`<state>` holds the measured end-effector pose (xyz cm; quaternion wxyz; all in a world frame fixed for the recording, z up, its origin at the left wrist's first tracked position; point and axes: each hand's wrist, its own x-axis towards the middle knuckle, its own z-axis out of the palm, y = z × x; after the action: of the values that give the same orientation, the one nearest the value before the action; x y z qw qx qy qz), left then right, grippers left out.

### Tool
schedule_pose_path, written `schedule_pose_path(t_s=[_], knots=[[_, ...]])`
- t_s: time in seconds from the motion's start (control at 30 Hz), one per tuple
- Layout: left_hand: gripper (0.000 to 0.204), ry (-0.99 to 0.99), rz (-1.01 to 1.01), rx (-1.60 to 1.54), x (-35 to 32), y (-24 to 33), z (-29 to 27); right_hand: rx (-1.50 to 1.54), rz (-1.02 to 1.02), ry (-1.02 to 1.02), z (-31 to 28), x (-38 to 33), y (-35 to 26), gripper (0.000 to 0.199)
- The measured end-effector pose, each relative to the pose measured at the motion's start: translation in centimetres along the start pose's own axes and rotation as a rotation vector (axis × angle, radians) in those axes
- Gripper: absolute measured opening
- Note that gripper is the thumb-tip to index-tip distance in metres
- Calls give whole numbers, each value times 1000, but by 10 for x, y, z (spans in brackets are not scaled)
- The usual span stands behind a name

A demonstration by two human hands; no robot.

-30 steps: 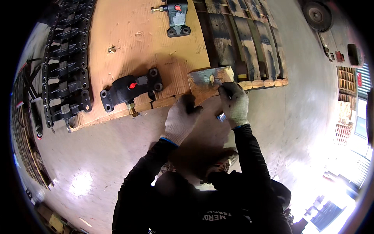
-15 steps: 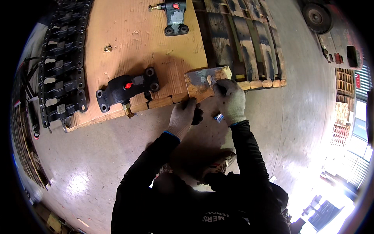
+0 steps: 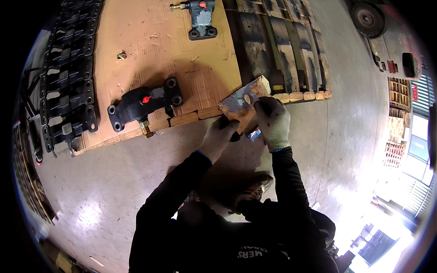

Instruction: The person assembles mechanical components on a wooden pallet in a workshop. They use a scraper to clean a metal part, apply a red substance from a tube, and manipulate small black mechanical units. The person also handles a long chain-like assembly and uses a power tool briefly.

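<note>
My left hand (image 3: 221, 136), in a pale glove with dark fingers, grips the near left edge of a brown board (image 3: 243, 119) smeared with grey. The board is tilted above the near edge of a cardboard-topped pallet. My right hand (image 3: 274, 119), gloved too, has its fingers closed over the board's right side; what they pinch is hidden. Beside those fingertips a small cream oval (image 3: 247, 98) shows against the grey smear; I cannot tell whether it is a paste dab or a tool tip. To the left lies a black metal bracket (image 3: 136, 107) with a red plug and brass fitting.
Another black bracket (image 3: 202, 20) with a grey patch lies farther back on the cardboard (image 3: 150, 50). Black track links (image 3: 68, 91) line the left side. A slatted wooden pallet (image 3: 284, 50) stands at the right. A small blue-white wrapper (image 3: 254, 133) shows below the board.
The board has turned counterclockwise, its right end rising and its left end dropping. My left hand has moved slightly nearer and right under it; my right hand has shifted slightly right and nearer.
</note>
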<state>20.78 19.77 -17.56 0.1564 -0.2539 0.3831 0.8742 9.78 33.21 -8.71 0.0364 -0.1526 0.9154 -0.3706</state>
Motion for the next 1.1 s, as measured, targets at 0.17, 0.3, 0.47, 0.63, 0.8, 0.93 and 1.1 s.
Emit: schedule_pose_path(t_s=[0.17,0.3,0.47,0.63,0.8,0.93,1.1], knots=[[41,12,49,-161,-13,-1,18,530,381,104,-3,-9,-3,18],[37,41,67,-358,-22,6,32,599,436,-22,-5,-37,8,23],[32,15,101,-147,-21,9,32,984,612,-282,-2,-45,20,32],[31,-34,204,142,-24,8,34,901,488,-194,-9,-34,9,26],[35,18,219,126,-44,16,-18,770,261,-457,-56,3,23,21],[50,-115,242,-287,-44,79,-31,357,-21,-747,-99,45,3,21],[54,-195,221,330,-46,119,-28,-110,-337,-856,-100,72,-31,18]])
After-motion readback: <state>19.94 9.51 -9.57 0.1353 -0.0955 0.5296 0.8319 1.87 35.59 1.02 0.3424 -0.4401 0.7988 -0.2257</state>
